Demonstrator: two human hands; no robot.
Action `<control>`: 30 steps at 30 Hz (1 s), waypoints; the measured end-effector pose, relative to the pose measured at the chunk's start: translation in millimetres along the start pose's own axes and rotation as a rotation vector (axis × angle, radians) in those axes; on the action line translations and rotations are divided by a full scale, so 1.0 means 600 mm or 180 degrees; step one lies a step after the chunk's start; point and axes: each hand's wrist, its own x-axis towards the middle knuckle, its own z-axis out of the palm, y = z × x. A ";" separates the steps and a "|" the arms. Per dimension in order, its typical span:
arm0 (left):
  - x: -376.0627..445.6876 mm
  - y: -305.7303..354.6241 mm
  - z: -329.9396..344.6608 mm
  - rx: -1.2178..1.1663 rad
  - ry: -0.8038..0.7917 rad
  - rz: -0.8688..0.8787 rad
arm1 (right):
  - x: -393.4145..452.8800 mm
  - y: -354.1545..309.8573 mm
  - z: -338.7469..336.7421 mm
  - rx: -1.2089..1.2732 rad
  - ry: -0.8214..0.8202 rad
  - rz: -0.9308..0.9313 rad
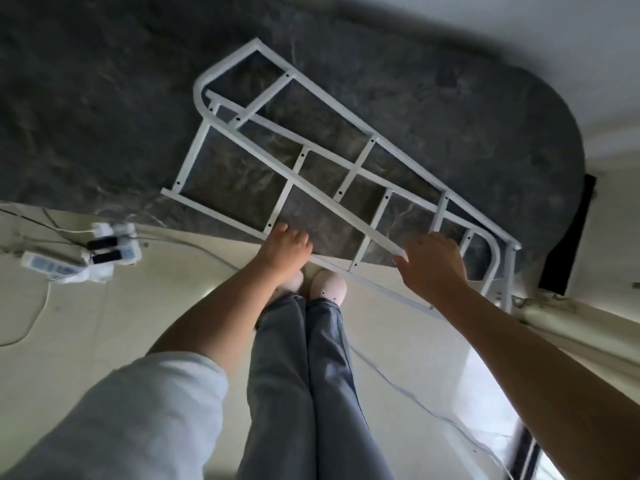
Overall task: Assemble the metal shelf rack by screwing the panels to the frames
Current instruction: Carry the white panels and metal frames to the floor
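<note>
Your left hand (285, 249) grips the near rail of the white frames (311, 161) lying on the dark table (104, 98); your right hand (431, 263) seems to pinch their middle rail.

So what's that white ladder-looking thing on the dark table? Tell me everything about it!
The white metal frame looks like painted metal tubing: long rails joined by short crossbars, with small dark screw holes and rounded corners. It seems to be two such frames overlapping. They lie flat on the dark marbled table, their near edge jutting over the table's rim. The left hand rests on the near rail, and the right hand holds a rail's end. No shelf panels are attached.
</note>
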 end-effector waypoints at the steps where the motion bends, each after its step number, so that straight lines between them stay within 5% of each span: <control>1: -0.009 0.000 0.004 0.0004 0.0009 -0.0036 | -0.004 -0.005 -0.002 0.0014 0.0004 -0.0036; 9: -0.187 -0.016 -0.011 -0.0410 -0.0442 -0.0509 | -0.053 -0.069 -0.037 -0.0141 -0.0029 -0.0324; 18: -0.475 0.017 0.067 -0.1003 -0.1139 -0.1933 | -0.128 -0.229 -0.084 -0.0048 -0.0034 -0.0440; 22: -0.574 0.063 0.122 -0.2128 -0.1045 -0.3202 | -0.166 -0.342 -0.088 -0.0214 0.0066 -0.0610; 26: -0.690 0.139 0.198 -0.3126 -0.0437 -0.4661 | -0.230 -0.466 -0.052 -0.0369 0.0211 -0.0939; 30: -0.806 0.199 0.268 -0.3937 0.0233 -0.5314 | -0.332 -0.613 0.007 -0.0515 0.0207 -0.1426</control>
